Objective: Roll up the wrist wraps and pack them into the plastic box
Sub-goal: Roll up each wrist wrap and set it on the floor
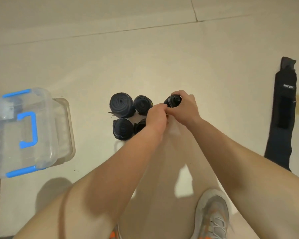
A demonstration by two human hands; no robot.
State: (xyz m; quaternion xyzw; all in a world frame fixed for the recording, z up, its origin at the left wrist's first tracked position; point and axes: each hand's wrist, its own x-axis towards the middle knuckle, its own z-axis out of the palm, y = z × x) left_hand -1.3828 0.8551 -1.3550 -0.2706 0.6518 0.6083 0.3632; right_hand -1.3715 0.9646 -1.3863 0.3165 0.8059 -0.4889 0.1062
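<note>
pale tiled floor (93, 66). four rolled wraps (122, 105) cluster beside the left hand (156, 116), which hides part of one and pinches the fifth roll (173, 100), gripped in the curled right hand (186, 108). unrolled wrap (283, 118) far right, white label (288, 87) unreadable. lidded plastic box (45, 135) left.

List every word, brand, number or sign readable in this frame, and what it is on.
Flat wrist wrap: small white printed logo, too blurred to read.
Rolled wrap beside the left hand: yellow mark, too small to read.
Held wrap in the right hand: no text seen.
Plastic box: no text seen.
</note>
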